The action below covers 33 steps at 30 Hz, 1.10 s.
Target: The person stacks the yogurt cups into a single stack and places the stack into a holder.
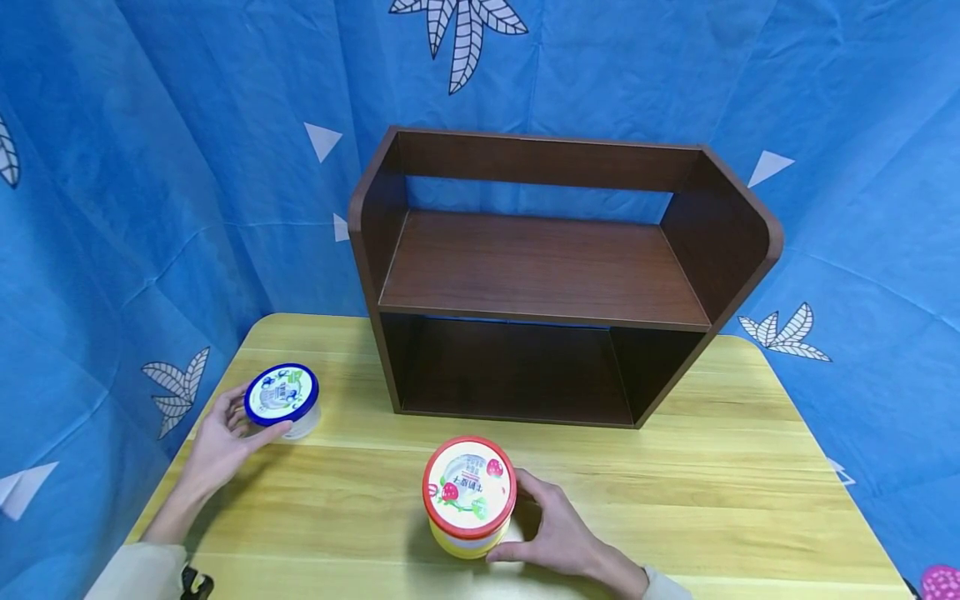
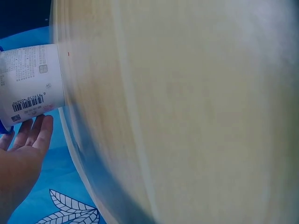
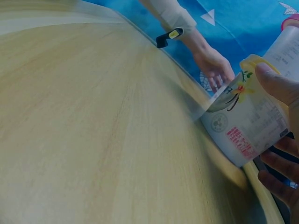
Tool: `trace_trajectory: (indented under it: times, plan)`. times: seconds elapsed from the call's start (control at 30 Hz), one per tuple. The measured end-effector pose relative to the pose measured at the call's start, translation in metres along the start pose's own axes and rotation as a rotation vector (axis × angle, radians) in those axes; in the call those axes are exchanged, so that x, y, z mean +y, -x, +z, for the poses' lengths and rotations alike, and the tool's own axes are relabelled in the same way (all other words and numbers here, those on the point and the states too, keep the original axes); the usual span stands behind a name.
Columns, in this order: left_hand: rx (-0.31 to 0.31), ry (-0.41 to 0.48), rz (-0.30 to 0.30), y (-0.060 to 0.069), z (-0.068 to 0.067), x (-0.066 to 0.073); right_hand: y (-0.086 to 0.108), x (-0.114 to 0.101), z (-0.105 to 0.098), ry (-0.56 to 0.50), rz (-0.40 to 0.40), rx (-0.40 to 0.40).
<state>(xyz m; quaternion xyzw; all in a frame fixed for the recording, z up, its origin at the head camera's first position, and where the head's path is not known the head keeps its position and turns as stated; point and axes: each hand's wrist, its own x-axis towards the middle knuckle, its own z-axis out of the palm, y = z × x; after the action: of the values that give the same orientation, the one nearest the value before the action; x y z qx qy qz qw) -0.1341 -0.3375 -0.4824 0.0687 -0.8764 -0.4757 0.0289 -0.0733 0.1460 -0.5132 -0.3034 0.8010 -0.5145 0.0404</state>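
Blue-lidded tub (image 1: 281,396), one round, pale-walled cup with a smooth printed lid, sits against the left hand (image 1: 217,440), whose thumb and fingers curve around its side. Just left of the right hand (image 1: 553,525) are two more round tubs, stacked: one red-lidded tub (image 1: 468,487) atop one yellow-lidded tub (image 3: 245,115), the lower one clasped between thumb and fingers. Beneath both hands spreads one pale wood-grain table (image 1: 352,508); beyond the right hand stands one dark, wood-grained, two-level shelf (image 1: 540,265).

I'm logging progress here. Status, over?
Left hand holding blue-lidded tub. Right hand gripping yellow-lidded tub, red-lidded tub stacked on top. Brown shelf beyond, no obstacle seen between.
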Motion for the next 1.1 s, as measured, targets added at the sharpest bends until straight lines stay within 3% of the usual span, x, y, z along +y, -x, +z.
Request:
trace_trajectory:
  times: [0.47,0.83,1.1]
  plan:
    - [0.029,-0.005,0.016,0.006,0.003,0.005,0.000,0.000,0.000,-0.025,0.024,-0.007]
    - [0.052,0.004,0.092,0.017,0.008,0.023,0.000,0.001,0.001,-0.022,0.003,-0.005]
    - [0.031,0.012,0.132,0.026,0.014,0.039,0.000,0.002,0.000,-0.021,-0.010,-0.003]
